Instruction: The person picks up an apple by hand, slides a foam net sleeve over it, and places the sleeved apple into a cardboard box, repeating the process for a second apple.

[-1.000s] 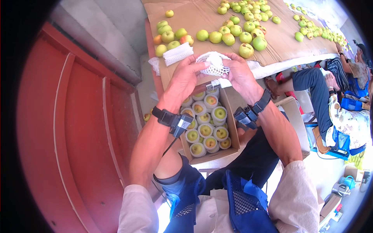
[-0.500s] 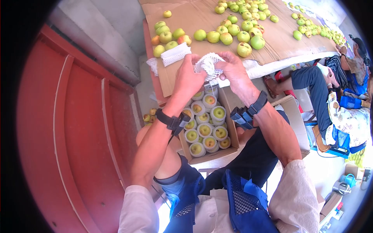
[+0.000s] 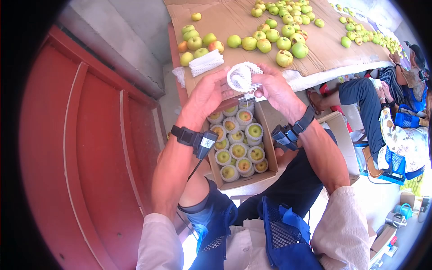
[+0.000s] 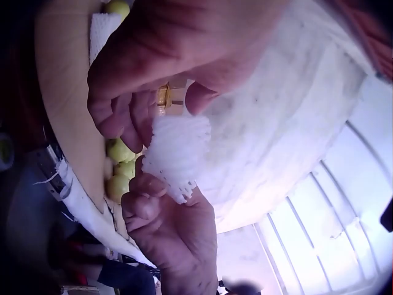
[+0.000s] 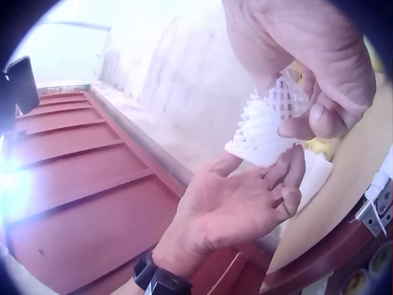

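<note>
A white foam net sleeve [image 3: 241, 77] is held up between the two hands, its rim folded round into a ring. The right hand [image 3: 275, 87] pinches its right side between thumb and fingers, as the right wrist view also shows. The left hand [image 3: 208, 95] is at the sleeve's left edge, palm turned up and fingers loosely bent; in the right wrist view its fingertips lie against or just beside the foam [image 5: 261, 132]. Under the hands, a cardboard box [image 3: 248, 181] holds several apples [image 3: 238, 150] in foam nets.
Many loose green apples [image 3: 263, 45] lie on the cardboard-covered table [image 3: 234, 20]. A flat stack of foam nets [image 3: 206, 62] is at its near left part. A red panelled surface [image 3: 90, 157] fills the left side. Other people [image 3: 360, 96] sit at the right.
The foam sleeve has turned and its rim now stands folded as a ring. The left hand's fingers have loosened and moved slightly left, while the right hand still pinches the foam.
</note>
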Available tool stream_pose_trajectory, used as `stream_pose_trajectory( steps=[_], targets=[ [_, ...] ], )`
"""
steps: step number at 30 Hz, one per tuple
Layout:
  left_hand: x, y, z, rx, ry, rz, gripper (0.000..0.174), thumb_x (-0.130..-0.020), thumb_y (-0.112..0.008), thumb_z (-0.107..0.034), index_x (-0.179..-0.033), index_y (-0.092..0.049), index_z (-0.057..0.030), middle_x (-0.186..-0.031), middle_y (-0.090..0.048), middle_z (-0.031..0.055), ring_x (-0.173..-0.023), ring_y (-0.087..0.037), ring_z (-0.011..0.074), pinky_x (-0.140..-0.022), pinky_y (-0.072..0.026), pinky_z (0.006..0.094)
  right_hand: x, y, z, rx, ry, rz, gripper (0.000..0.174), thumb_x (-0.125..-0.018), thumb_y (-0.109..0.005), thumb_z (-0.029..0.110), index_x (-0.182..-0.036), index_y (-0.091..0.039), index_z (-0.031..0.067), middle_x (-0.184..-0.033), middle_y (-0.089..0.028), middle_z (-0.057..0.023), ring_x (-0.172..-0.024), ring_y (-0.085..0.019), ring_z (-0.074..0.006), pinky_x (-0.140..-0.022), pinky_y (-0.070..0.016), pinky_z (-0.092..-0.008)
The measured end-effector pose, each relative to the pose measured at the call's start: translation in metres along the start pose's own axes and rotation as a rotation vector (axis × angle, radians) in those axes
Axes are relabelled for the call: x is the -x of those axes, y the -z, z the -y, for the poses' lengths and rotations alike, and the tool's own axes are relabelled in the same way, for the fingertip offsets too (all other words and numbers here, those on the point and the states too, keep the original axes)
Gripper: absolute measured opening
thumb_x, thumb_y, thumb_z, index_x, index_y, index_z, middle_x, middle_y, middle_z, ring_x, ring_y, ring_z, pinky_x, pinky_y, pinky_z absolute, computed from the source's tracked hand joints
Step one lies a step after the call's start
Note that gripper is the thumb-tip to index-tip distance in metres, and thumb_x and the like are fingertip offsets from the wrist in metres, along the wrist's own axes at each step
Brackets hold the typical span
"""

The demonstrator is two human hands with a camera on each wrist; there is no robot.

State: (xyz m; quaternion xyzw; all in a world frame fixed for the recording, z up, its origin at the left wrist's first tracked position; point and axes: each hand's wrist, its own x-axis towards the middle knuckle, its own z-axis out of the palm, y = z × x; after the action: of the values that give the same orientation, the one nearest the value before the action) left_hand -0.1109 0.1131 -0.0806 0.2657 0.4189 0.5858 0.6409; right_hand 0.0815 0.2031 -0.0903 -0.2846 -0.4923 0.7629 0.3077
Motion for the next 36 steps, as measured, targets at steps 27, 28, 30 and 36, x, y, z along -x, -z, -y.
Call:
stream_pose_trajectory(
  steps=[27, 28, 30, 36],
  targets=[
    [-0.004, -0.006, 0.006, 0.354, -0.223, 0.069, 0.039, -0.099, -0.061, -0.013, -0.136, -0.053, -0.0026, -0.132, -0.062, 0.0094, -0.122, -0.06, 0.0221, -0.105, -0.0481, 0.0396, -0.008, -0.004, -0.005, -0.395, -0.048, 0.219, 0.031, -0.098, -0.061, 0.026, -0.124, -0.06, 0.0094, -0.121, -0.066, -0.0009, -0.105, -0.06, -0.0146, -0.072, -0.0428, -0.0267],
    [-0.006, -0.003, 0.007, 0.416, -0.196, 0.063, 0.043, -0.098, -0.065, -0.012, -0.138, -0.052, -0.0037, -0.132, -0.062, 0.0095, -0.123, -0.061, 0.0233, -0.103, -0.0509, 0.0403, -0.008, -0.004, -0.004, -0.391, -0.049, 0.223, 0.031, -0.098, -0.061, 0.026, -0.124, -0.06, 0.0094, -0.121, -0.066, -0.0009, -0.105, -0.06, -0.0146, -0.072, -0.0428, -0.0267],
    [-0.006, 0.0, 0.008, 0.436, -0.181, 0.09, 0.043, -0.097, -0.065, -0.012, -0.138, -0.052, -0.0041, -0.132, -0.062, 0.0091, -0.123, -0.06, 0.0232, -0.103, -0.0507, 0.0406, -0.007, -0.004, -0.001, -0.529, 0.011, 0.271, 0.034, -0.097, -0.061, 0.028, -0.126, -0.06, 0.0094, -0.122, -0.066, -0.0008, -0.103, -0.059, -0.0138, -0.073, -0.043, -0.0265],
    [-0.003, -0.008, 0.0, 0.466, -0.226, 0.087, 0.039, -0.096, -0.063, -0.01, -0.133, -0.053, -0.0037, -0.132, -0.061, 0.0092, -0.123, -0.059, 0.0237, -0.104, -0.0479, 0.0416, 0.0, -0.007, -0.001, -0.544, -0.036, 0.321, 0.037, -0.098, -0.057, 0.029, -0.129, -0.058, 0.0078, -0.117, -0.068, -0.0017, -0.095, -0.062, -0.0138, -0.071, -0.045, -0.0275]
  ],
)
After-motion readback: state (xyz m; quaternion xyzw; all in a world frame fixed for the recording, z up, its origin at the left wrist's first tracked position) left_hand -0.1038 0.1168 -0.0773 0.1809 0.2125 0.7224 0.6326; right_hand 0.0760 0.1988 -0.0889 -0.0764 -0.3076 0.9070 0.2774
